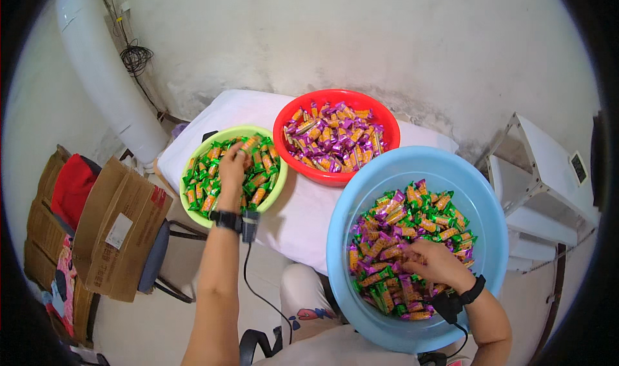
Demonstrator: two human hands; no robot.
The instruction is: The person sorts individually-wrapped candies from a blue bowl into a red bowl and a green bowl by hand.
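Note:
My left hand (231, 171) reaches into a green bowl (219, 136) full of green-wrapped candies (205, 173); its fingers rest among them, and whether it grips one is hidden. My right hand (433, 261) is curled down into a large light-blue basin (480, 192) on my lap, fingers closed on mixed green and purple wrapped candies (393, 237). A red bowl (387, 124) behind holds purple-wrapped candies (332, 137). Black wrist bands with cables sit on both wrists.
The green and red bowls stand on a small table with a white cloth (303, 214). Cardboard boxes (113, 227) sit on a chair at left. A white pipe (103, 76) leans at the wall, and a white metal frame (548, 173) stands at right.

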